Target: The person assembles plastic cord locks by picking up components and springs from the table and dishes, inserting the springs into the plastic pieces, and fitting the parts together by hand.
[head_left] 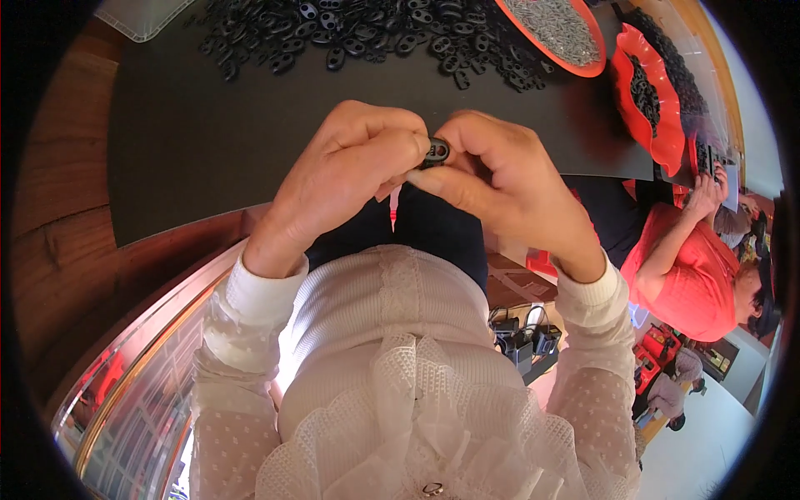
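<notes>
Above the near edge of the dark table, a small black cord lock (435,151) with an oval face and two holes is pinched between my hands. The fingers of my left hand (360,158) are curled, with thumb and forefinger closed on its left side. From the other side my right hand (500,167) grips it, the thumb below it and the bent forefinger beside it. The lower part of the piece is hidden by my fingers. Whether anything smaller is in my fingertips cannot be made out.
A wide heap of similar black pieces (358,29) spreads over the far side of the dark tabletop (200,142). At the far right stand an orange-rimmed bowl of small silver springs (554,29) and a wavy red dish (667,146) holding black parts. A person in red (687,271) works at the right.
</notes>
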A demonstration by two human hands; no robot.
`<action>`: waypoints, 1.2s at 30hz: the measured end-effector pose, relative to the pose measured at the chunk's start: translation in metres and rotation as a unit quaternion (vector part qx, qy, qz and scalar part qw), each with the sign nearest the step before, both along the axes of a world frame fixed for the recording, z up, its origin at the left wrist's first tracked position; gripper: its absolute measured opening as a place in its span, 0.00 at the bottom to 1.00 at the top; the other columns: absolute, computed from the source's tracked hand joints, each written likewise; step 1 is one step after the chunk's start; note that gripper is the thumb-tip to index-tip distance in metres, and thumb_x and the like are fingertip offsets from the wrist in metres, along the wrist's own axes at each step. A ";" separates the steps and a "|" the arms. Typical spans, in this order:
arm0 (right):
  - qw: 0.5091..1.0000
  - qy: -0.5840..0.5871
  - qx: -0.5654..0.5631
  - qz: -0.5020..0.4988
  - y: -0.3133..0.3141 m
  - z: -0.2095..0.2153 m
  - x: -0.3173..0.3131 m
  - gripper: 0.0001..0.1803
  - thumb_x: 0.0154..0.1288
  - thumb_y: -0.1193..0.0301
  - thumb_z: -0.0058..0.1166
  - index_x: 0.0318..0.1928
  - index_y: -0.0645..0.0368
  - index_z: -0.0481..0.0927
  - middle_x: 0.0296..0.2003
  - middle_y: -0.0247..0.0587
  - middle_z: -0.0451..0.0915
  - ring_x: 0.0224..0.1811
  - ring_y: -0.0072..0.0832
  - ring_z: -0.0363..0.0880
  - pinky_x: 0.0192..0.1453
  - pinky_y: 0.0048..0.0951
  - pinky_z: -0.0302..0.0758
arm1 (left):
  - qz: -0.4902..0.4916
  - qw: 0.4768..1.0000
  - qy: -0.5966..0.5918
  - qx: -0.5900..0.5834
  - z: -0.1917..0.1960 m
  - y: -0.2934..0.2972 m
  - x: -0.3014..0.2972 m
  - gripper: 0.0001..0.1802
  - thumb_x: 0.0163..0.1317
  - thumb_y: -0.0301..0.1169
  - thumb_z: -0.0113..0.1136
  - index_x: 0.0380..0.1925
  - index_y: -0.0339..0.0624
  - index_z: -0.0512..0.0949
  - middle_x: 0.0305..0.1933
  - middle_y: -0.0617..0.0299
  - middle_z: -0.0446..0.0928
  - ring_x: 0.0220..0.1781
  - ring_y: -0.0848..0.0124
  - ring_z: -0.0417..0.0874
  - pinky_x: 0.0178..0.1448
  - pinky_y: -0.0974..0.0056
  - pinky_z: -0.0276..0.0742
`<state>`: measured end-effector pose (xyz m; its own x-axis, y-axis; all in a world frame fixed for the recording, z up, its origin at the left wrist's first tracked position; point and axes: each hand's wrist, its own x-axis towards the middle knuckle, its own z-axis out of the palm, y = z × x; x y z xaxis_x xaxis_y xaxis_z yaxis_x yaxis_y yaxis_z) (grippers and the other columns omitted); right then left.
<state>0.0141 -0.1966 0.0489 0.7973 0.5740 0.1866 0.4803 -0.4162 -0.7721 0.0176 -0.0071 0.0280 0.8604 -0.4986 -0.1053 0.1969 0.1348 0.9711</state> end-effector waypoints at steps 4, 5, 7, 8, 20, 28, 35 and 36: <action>0.979 -0.192 -0.073 0.014 -0.004 0.003 0.004 0.15 0.50 0.69 0.67 0.33 0.62 0.75 0.28 0.43 0.71 0.23 0.39 0.75 0.25 0.34 0.72 | 0.009 1.000 -0.005 -0.014 -0.002 -0.001 0.000 0.12 0.54 0.27 0.46 0.13 0.37 0.67 0.13 0.69 0.63 0.17 0.82 0.61 0.21 0.71 0.56; 0.971 -0.226 -0.072 0.031 -0.004 0.002 0.006 0.19 0.48 0.68 0.68 0.35 0.65 0.75 0.29 0.43 0.70 0.22 0.36 0.73 0.24 0.32 0.71 | 0.009 1.000 -0.005 -0.014 -0.001 0.000 0.001 0.12 0.54 0.27 0.46 0.13 0.37 0.67 0.13 0.69 0.63 0.17 0.82 0.61 0.21 0.71 0.56; 0.962 -0.260 -0.070 0.047 -0.005 0.001 0.008 0.22 0.45 0.67 0.70 0.38 0.67 0.76 0.30 0.42 0.70 0.21 0.33 0.71 0.22 0.30 0.70 | -0.010 1.000 -0.005 -0.026 0.000 0.001 0.002 0.12 0.53 0.27 0.46 0.13 0.36 0.66 0.13 0.68 0.62 0.16 0.81 0.60 0.21 0.71 0.55; 0.959 -0.267 -0.072 0.054 -0.006 0.001 0.009 0.23 0.46 0.67 0.70 0.39 0.67 0.76 0.31 0.42 0.70 0.20 0.33 0.71 0.22 0.30 0.69 | -0.010 1.000 -0.004 -0.026 0.000 0.000 0.001 0.12 0.53 0.27 0.46 0.13 0.36 0.66 0.13 0.68 0.62 0.16 0.81 0.60 0.21 0.71 0.55; 0.952 -0.282 -0.110 0.050 -0.005 0.001 0.009 0.22 0.47 0.63 0.67 0.38 0.63 0.75 0.29 0.41 0.68 0.22 0.34 0.73 0.24 0.30 0.71 | 0.036 0.999 0.038 -0.007 0.003 -0.004 -0.001 0.14 0.54 0.30 0.48 0.12 0.36 0.66 0.13 0.67 0.63 0.17 0.80 0.60 0.21 0.69 0.55; 0.957 -0.249 -0.140 0.061 -0.004 -0.002 0.012 0.23 0.50 0.56 0.63 0.35 0.60 0.70 0.28 0.42 0.66 0.24 0.40 0.70 0.27 0.35 0.69 | 0.023 0.999 0.040 -0.011 -0.002 -0.003 -0.001 0.15 0.55 0.31 0.49 0.13 0.35 0.66 0.13 0.68 0.61 0.17 0.80 0.58 0.21 0.69 0.51; 0.954 -0.267 -0.123 0.066 -0.002 -0.005 0.013 0.21 0.53 0.59 0.63 0.30 0.60 0.68 0.25 0.41 0.66 0.23 0.38 0.72 0.25 0.34 0.70 | 0.009 0.998 0.054 0.001 0.003 -0.003 0.000 0.14 0.54 0.30 0.49 0.13 0.36 0.65 0.13 0.69 0.60 0.18 0.81 0.57 0.21 0.69 0.50; 0.950 -0.279 -0.126 0.064 -0.001 -0.006 0.013 0.21 0.53 0.59 0.63 0.27 0.59 0.66 0.23 0.39 0.67 0.23 0.35 0.73 0.25 0.33 0.71 | 0.005 0.999 0.045 -0.011 -0.002 -0.004 0.000 0.14 0.54 0.29 0.49 0.13 0.36 0.65 0.13 0.69 0.60 0.18 0.82 0.57 0.21 0.69 0.50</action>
<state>0.0275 -0.1978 0.0429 0.5350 0.7421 0.4039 0.8448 -0.4646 -0.2654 0.0180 -0.0112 0.0262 0.8536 -0.4921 -0.1712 0.2809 0.1578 0.9467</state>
